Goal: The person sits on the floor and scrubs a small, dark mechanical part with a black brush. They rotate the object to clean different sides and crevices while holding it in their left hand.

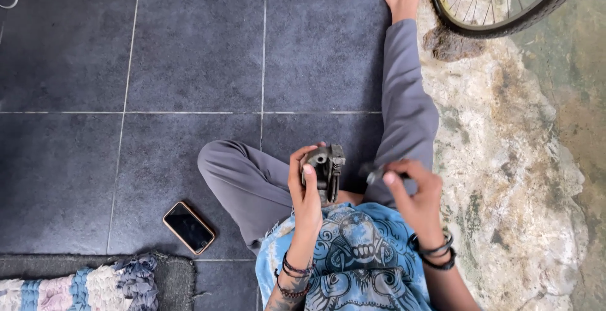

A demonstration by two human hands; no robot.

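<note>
I sit on the dark tile floor with one leg bent and one leg stretched out to the top of the frame. My left hand is wrapped around a dark metal part, just below the middle of the frame. My fingers curl tight on it and I hold it up over my lap so I can see it well and it does not wobble.

My right hand is just beside it, to the right. My thumb and fingers are pressed together, pinching a small dark tool. Its tip points at the metal part. It looks blurry, so I cannot tell what kind of tool it is.

My phone lies flat on the floor at the lower left, away from my hands. A striped rug is in the bottom left corner. A bike wheel stands at the upper right, by the rough stone ground.
</note>
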